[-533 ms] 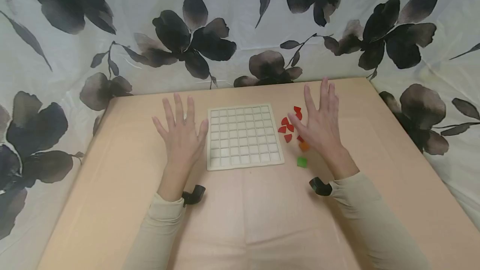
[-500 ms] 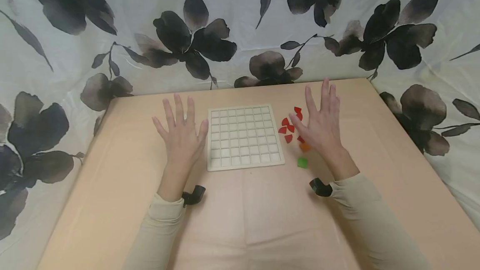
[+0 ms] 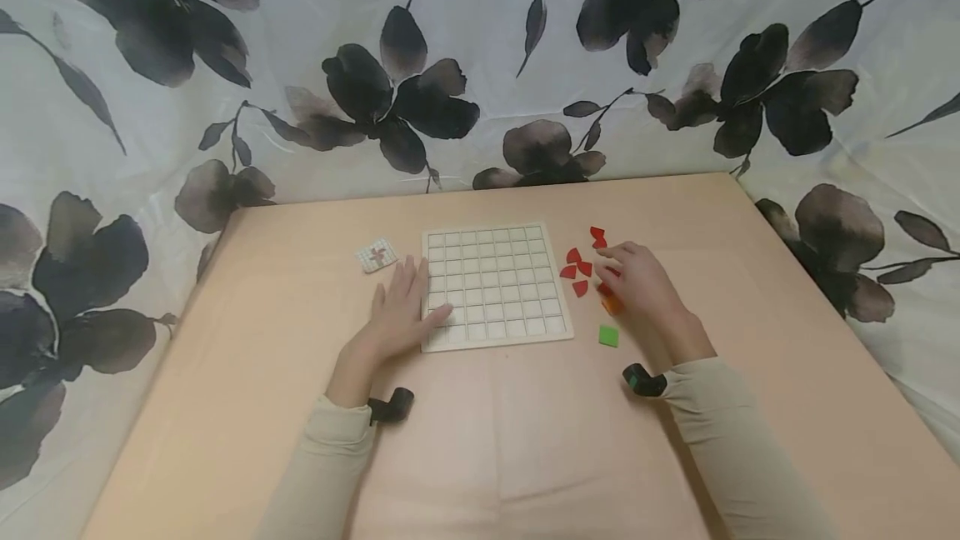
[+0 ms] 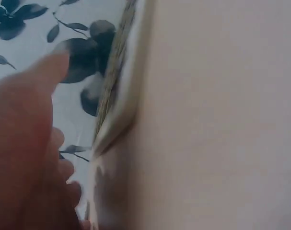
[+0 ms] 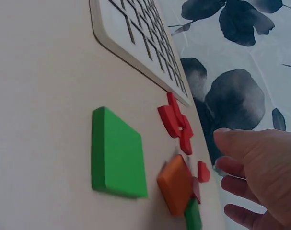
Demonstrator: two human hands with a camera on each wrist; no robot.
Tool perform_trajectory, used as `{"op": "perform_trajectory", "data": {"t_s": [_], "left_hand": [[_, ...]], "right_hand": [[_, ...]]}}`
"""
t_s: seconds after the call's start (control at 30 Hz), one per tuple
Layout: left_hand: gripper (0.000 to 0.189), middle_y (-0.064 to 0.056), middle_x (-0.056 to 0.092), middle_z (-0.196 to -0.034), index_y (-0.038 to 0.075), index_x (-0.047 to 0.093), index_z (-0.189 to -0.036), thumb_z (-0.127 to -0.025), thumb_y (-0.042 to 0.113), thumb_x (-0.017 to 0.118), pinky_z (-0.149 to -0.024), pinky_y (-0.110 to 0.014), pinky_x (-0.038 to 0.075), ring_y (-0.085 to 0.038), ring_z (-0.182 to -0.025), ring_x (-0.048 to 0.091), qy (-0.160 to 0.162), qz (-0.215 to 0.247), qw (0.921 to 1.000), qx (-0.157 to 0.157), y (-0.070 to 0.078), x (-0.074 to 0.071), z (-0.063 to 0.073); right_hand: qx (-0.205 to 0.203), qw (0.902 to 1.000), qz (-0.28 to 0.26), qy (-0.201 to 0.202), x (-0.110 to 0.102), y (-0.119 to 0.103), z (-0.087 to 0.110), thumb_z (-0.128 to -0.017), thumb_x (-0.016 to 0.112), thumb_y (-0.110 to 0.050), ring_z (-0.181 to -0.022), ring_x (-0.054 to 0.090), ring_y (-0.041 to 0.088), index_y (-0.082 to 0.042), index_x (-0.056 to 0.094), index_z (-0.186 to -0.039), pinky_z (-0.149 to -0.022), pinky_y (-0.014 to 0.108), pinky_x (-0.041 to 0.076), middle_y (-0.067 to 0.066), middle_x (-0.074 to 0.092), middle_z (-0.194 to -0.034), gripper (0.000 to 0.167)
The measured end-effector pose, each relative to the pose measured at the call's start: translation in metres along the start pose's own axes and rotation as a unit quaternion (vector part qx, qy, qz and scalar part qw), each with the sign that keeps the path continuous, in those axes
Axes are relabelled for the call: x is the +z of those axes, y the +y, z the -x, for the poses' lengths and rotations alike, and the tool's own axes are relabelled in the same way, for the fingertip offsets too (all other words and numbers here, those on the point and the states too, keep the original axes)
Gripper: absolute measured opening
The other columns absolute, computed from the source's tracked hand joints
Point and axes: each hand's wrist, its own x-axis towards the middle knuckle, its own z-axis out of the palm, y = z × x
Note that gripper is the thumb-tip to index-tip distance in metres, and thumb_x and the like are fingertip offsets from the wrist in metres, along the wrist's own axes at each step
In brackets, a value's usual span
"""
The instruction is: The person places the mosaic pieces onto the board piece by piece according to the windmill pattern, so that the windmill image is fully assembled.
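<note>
A white board (image 3: 495, 286) with a raised square grid lies mid-table in the head view. My left hand (image 3: 401, 307) rests along its left edge, fingers straight, thumb over its near left corner; the left wrist view shows the board's rim (image 4: 131, 91). My right hand (image 3: 641, 282) is over the loose pieces to the board's right, fingers slightly bent, nothing visible between them. Several red quarter-circle pieces (image 3: 581, 288) lie left of its fingertips. An orange square tile (image 5: 176, 184), a green square tile (image 5: 119, 155) and a partly hidden second green piece (image 5: 193, 215) lie nearby.
A small card (image 3: 377, 256) with a grid pattern and a reddish cross lies on the light wooden table (image 3: 225, 373), left of the board. A white cloth (image 3: 495, 65) with dark flowers hangs behind the table's far edge.
Both hands were spread above the table. My left hand has lowered to the board's left edge, uncovering the card; my right has drawn back and bent its fingers over the pieces. The head view has tilted slightly.
</note>
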Motion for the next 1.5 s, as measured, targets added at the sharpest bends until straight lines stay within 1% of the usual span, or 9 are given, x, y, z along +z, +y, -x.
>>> {"op": "perform_trajectory", "data": {"t_s": [0.1, 0.37, 0.57, 0.67, 0.77, 0.87, 0.97, 1.27, 1.5], "left_hand": [[0.097, -0.014, -0.009, -0.160, 0.015, -0.002, -0.154, -0.087, 0.073, 0.036, -0.112, -0.063, -0.007, -0.031, -0.148, -0.011, -0.023, 0.011, 0.9996, 0.010, -0.006, 0.012, 0.001], [0.095, -0.012, -0.003, -0.161, 0.017, 0.008, -0.154, -0.085, 0.076, 0.036, -0.112, -0.063, -0.006, -0.031, -0.148, -0.009, -0.009, -0.023, 0.9994, 0.024, -0.006, 0.020, 0.002], [0.103, -0.010, -0.006, -0.161, 0.016, 0.002, -0.154, -0.081, 0.080, 0.037, -0.113, -0.061, -0.006, -0.030, -0.148, -0.011, -0.014, -0.057, 0.9982, 0.014, -0.007, 0.020, 0.003], [0.108, -0.011, -0.007, -0.161, 0.014, 0.002, -0.154, -0.078, 0.081, 0.040, -0.113, -0.061, -0.005, -0.030, -0.148, -0.010, -0.021, -0.060, 0.9979, 0.015, -0.006, 0.019, 0.004], [0.114, -0.012, -0.008, -0.160, 0.013, 0.002, -0.154, -0.075, 0.083, 0.045, -0.112, -0.062, -0.005, -0.032, -0.148, -0.010, -0.031, -0.057, 0.9976, 0.024, -0.006, 0.017, 0.004], [0.119, -0.012, -0.010, -0.160, 0.013, 0.000, -0.154, -0.071, 0.083, 0.050, -0.112, -0.062, -0.006, -0.032, -0.147, -0.012, -0.046, -0.050, 0.9971, 0.036, -0.006, 0.015, 0.004], [0.124, -0.012, -0.012, -0.160, 0.013, -0.001, -0.154, -0.068, 0.082, 0.055, -0.111, -0.062, -0.007, -0.032, -0.147, -0.015, -0.059, -0.048, 0.9961, 0.046, -0.007, 0.012, 0.003], [0.124, -0.012, -0.013, -0.160, 0.013, -0.001, -0.154, -0.068, 0.081, 0.057, -0.111, -0.062, -0.007, -0.031, -0.147, -0.016, -0.063, -0.053, 0.9953, 0.052, -0.007, 0.007, 0.001], [0.122, -0.012, -0.013, -0.160, 0.014, 0.002, -0.154, -0.068, 0.081, 0.056, -0.112, -0.062, -0.006, -0.032, -0.146, -0.016, -0.066, -0.059, 0.9950, 0.047, -0.010, 0.013, 0.002]], "right_hand": [[-0.013, 0.9997, 0.012, -0.018, 0.012, -0.001, -0.009, -0.091, 0.063, -0.022, -0.117, 0.048, 0.038, -0.005, 0.057, -0.130, -0.100, 0.051, 0.043, 0.020, 0.056, -0.126, 0.043], [0.007, 0.9992, 0.027, -0.029, 0.022, -0.009, -0.026, -0.087, 0.068, -0.019, -0.100, 0.053, 0.032, -0.002, 0.063, -0.120, -0.089, 0.046, 0.049, 0.017, 0.062, -0.110, 0.037], [0.063, 0.9974, -0.014, -0.031, 0.027, -0.016, -0.032, -0.087, 0.068, -0.020, -0.099, 0.054, 0.032, -0.002, 0.065, -0.114, -0.085, 0.042, 0.051, 0.017, 0.063, -0.108, 0.032], [0.106, 0.9926, -0.043, -0.042, 0.028, -0.018, -0.033, -0.088, 0.067, -0.022, -0.094, 0.054, 0.031, -0.004, 0.064, -0.114, -0.073, 0.033, 0.054, 0.017, 0.063, -0.106, 0.032], [0.149, 0.9848, -0.069, -0.056, 0.027, -0.018, -0.034, -0.088, 0.066, -0.024, -0.083, 0.055, 0.027, -0.005, 0.062, -0.113, -0.057, 0.025, 0.049, 0.015, 0.062, -0.101, 0.032], [0.179, 0.9774, -0.089, -0.070, 0.024, -0.017, -0.037, -0.086, 0.066, -0.025, -0.072, 0.055, 0.024, -0.007, 0.060, -0.112, -0.051, 0.023, 0.046, 0.014, 0.060, -0.097, 0.032], [0.189, 0.9736, -0.098, -0.082, 0.020, -0.017, -0.041, -0.084, 0.065, -0.024, -0.067, 0.055, 0.022, -0.007, 0.058, -0.110, -0.050, 0.024, 0.046, 0.013, 0.059, -0.093, 0.031], [0.172, 0.9774, -0.086, -0.087, 0.011, -0.024, -0.051, -0.088, 0.060, -0.021, -0.071, 0.053, 0.024, -0.005, 0.056, -0.107, -0.050, 0.025, 0.045, 0.014, 0.057, -0.092, 0.025], [0.162, 0.9783, -0.105, -0.075, 0.018, -0.024, -0.054, -0.088, 0.062, -0.015, -0.089, 0.050, 0.028, -0.005, 0.053, -0.109, -0.061, 0.026, 0.051, 0.016, 0.053, -0.100, 0.025]]}}
